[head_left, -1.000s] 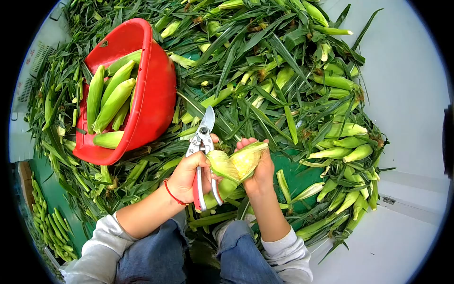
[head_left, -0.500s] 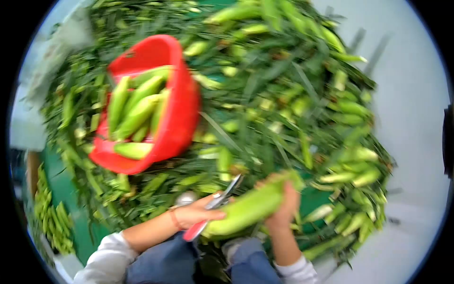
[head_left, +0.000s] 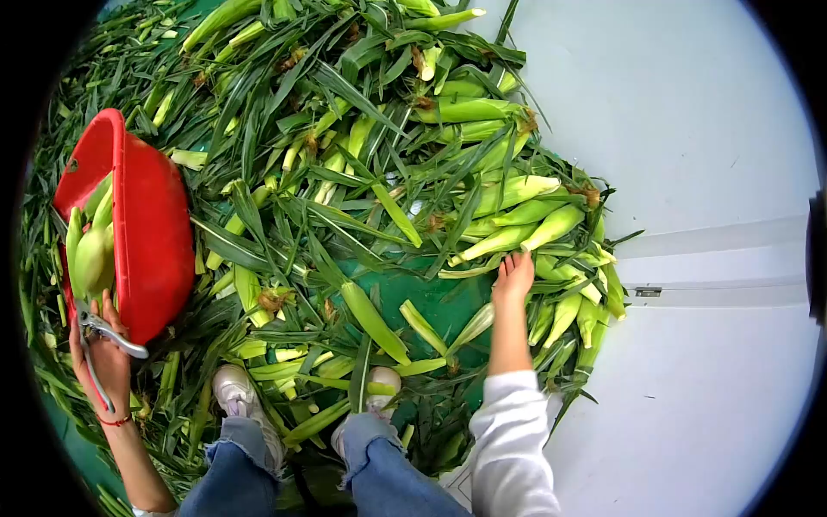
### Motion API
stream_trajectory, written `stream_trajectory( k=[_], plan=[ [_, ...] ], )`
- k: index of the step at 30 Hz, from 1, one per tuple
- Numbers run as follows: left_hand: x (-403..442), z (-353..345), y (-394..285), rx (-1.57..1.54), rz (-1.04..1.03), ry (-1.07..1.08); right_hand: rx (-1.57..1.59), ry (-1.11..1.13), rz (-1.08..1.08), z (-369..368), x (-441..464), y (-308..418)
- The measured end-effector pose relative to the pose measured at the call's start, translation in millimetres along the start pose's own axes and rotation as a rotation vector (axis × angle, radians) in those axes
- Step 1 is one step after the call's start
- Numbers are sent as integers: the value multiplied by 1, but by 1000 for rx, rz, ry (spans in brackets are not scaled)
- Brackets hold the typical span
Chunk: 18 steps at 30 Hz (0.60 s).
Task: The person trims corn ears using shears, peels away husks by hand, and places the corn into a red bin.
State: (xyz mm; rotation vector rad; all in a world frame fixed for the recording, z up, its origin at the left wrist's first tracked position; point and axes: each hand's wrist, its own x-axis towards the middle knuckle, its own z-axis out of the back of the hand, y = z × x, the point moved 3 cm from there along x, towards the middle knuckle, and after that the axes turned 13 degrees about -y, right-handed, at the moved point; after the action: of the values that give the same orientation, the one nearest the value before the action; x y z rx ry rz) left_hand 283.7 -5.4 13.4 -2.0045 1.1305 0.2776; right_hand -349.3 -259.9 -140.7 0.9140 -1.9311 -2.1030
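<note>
My left hand (head_left: pixel 105 358) is at the near end of the red basin (head_left: pixel 159 237) on the left. It holds pruning shears (head_left: pixel 112 332) whose grey and red handles are spread apart, its fingertips close to the husked ears of corn (head_left: pixel 93 258) in the tilted basin. On the right, my right hand (head_left: pixel 514 274) reaches to a heap of corn in green husks. Its fingers are stretched out, touching or very near the pale stem end of an ear (head_left: pixel 553 227). Other ears (head_left: pixel 564 317) lie just beside this hand.
Cut leaves and husks (head_left: pixel 284 138) cover much of the green floor (head_left: pixel 392 293). A loose ear (head_left: pixel 373 320) lies ahead of my shoes (head_left: pixel 237 392). A pale, smooth surface (head_left: pixel 689 129) borders the heap on the right.
Both hands were together on a large ear with the shears; now they are far apart and that ear is out of them. The view has shifted, so the basin sits farther left.
</note>
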Motion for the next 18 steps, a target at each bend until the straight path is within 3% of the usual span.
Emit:
stream_trajectory(
  k=[1,3,5,9,13,14,17,18],
  plan=[
    [-6,-6,2,22,1,103,161,38,-266,-14,7,20],
    [-21,-25,15,140,-110,71,245,119,-333,-34,27,43],
    [-40,-56,38,353,-88,283,323,186,-173,-49,13,55],
    [-61,-87,111,804,56,320,300,224,-269,-25,-142,26],
    [-52,-88,197,1073,168,538,-102,650,-251,35,-283,-28],
    [-47,-87,212,1189,12,602,-315,765,-109,41,-299,-31],
    [-31,-72,234,1295,-304,440,-802,1110,385,54,-328,-56],
    [-24,-66,228,1275,-306,326,-924,1191,359,50,-339,-52]
  ],
)
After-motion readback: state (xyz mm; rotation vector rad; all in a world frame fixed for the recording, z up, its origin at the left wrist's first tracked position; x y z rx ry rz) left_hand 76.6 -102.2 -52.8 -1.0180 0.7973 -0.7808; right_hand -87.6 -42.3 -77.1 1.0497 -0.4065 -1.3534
